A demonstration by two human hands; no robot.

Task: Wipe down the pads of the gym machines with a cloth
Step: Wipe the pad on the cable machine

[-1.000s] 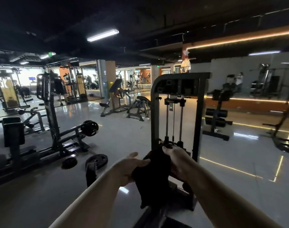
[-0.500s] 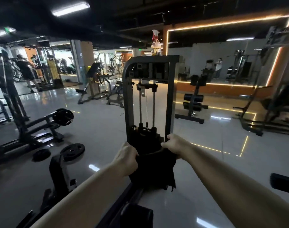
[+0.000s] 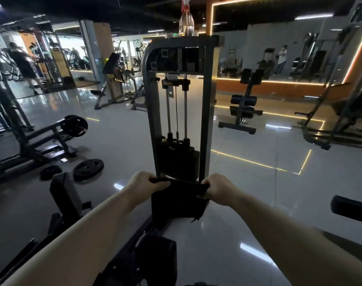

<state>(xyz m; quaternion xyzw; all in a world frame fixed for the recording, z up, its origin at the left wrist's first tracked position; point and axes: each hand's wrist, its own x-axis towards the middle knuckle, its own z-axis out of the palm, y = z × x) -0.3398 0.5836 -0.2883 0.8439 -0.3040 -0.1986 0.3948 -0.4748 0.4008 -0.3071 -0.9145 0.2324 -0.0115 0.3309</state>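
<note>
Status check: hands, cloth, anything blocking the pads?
Left hand and right hand both grip the black cloth, stretched between them. Not on a pad yet. Weight-stack frame straight ahead; nothing blocking.

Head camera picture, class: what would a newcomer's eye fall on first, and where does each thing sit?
First, two bare forearms reaching to the middle, where the left hand and the right hand each grip an upper corner of a black cloth that hangs between them. Just behind stands a tall grey weight-stack frame, with a clear spray bottle standing on top. Left of it, two weight plates lie on the glossy floor.
</note>
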